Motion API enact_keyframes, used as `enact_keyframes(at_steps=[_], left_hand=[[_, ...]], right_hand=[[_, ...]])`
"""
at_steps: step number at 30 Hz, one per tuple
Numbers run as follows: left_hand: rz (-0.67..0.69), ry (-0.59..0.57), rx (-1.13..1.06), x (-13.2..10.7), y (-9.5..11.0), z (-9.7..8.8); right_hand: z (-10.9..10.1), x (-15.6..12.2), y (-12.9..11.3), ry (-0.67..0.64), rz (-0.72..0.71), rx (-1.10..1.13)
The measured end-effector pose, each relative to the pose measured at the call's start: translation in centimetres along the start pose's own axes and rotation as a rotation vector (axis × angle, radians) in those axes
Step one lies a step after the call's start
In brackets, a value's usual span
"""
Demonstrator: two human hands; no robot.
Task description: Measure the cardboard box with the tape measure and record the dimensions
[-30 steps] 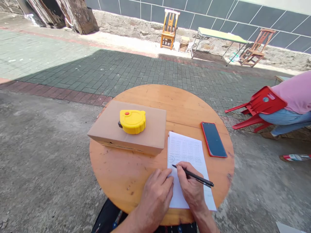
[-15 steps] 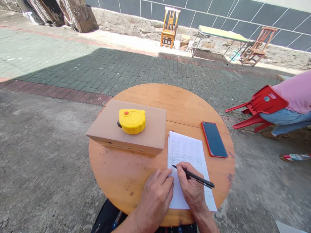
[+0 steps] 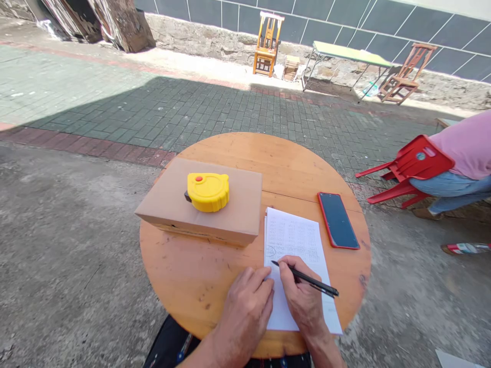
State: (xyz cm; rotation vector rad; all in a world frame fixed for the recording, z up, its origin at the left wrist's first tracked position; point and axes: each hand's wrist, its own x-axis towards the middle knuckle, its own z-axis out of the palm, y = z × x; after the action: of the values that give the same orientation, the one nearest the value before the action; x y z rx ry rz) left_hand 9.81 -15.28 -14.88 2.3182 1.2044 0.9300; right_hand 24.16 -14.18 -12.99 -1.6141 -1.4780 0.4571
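Observation:
A black pen (image 3: 312,280) is gripped in my right hand (image 3: 301,296), its tip at the upper left of that hand, close to the paper's surface. Under both hands lies a white sheet of paper (image 3: 293,230) with rows of handwriting and a circled entry at its left side. My left hand (image 3: 249,299) rests on the paper's left edge and the table, fingers laid down and holding nothing. Beyond it sits a closed cardboard box (image 3: 233,217), with a yellow tape measure (image 3: 209,192) on top. A phone in a red case (image 3: 338,221) lies right of the paper, screen dark.
Everything stands on a round wooden table (image 3: 291,158). To the right, a person in a pink top (image 3: 466,145) sits on a red plastic chair (image 3: 424,158); a bottle (image 3: 466,248) lies on the ground. Wooden chairs and a folding table (image 3: 349,52) line the far wall.

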Motion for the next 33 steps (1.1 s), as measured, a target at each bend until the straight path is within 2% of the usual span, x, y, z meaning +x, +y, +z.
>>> enact_keyframes(at_steps=[33], left_hand=[[-0.001, -0.001, -0.021, 0.05, -0.09, 0.04]], right_hand=[[-0.07, 0.06, 0.00, -0.024, 0.009, -0.011]])
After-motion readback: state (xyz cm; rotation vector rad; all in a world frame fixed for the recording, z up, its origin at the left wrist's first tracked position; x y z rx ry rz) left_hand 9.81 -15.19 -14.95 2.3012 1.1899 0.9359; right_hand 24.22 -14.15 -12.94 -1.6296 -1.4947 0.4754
